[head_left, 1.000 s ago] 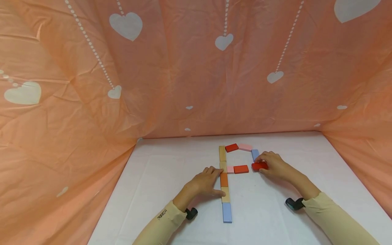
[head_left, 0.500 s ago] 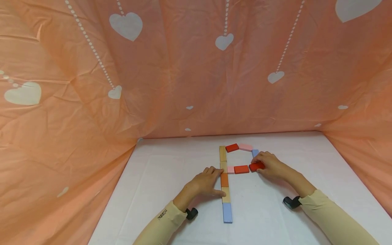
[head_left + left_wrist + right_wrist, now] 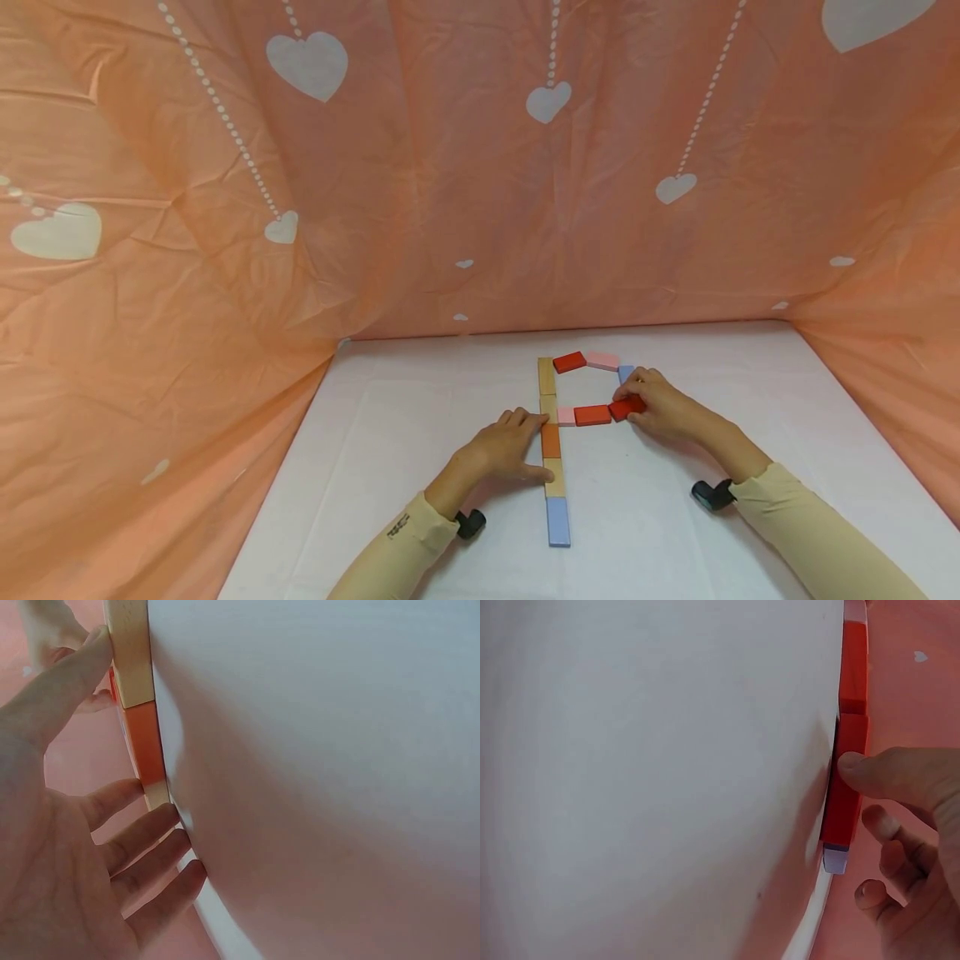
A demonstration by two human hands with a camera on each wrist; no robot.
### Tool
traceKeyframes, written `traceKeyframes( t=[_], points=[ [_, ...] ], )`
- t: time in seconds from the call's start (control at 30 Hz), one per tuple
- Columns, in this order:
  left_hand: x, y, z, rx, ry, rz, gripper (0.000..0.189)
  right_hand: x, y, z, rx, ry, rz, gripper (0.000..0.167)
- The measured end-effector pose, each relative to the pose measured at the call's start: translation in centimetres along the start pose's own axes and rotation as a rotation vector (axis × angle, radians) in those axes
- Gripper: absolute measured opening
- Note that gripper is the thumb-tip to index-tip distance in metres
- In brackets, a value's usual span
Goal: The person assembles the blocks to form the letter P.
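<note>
In the head view, my right hand (image 3: 663, 404) pinches a flat red block (image 3: 624, 407), and in the right wrist view the thumb presses on the side of this red block (image 3: 846, 799). Its left end meets another red block (image 3: 592, 415), beside a short pink block (image 3: 566, 417). My left hand (image 3: 502, 446) rests against a straight column of blocks. Its thumb touches a lower natural-wood block (image 3: 554, 478) and a fingertip touches an upper natural-wood block (image 3: 548, 407). Between them lies an orange block (image 3: 551, 440). The left fingers are fairly straight.
A blue block (image 3: 558, 522) ends the column at the near side. At the top, a red block (image 3: 569, 362), a pink block (image 3: 602, 361) and a partly hidden blue block (image 3: 626, 374) curve rightward. A peach curtain (image 3: 450, 208) with hearts surrounds the white table (image 3: 360, 467).
My right hand has moved left with the red block, which has tilted and closed the gap to the neighbouring red block. The left hand has stayed in place.
</note>
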State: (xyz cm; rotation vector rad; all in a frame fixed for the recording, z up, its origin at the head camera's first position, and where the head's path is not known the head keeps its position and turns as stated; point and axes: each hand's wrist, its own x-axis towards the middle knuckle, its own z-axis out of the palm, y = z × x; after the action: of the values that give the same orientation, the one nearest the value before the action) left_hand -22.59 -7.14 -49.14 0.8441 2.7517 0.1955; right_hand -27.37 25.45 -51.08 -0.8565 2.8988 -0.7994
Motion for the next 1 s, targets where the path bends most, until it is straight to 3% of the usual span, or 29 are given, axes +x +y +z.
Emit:
traceKeyframes(
  t=[1.0],
  points=[
    [0.07, -0.28, 0.25, 0.002, 0.0, -0.001, 0.098, 0.02, -0.24, -0.14, 0.013, -0.009, -0.017, 0.029]
  ],
)
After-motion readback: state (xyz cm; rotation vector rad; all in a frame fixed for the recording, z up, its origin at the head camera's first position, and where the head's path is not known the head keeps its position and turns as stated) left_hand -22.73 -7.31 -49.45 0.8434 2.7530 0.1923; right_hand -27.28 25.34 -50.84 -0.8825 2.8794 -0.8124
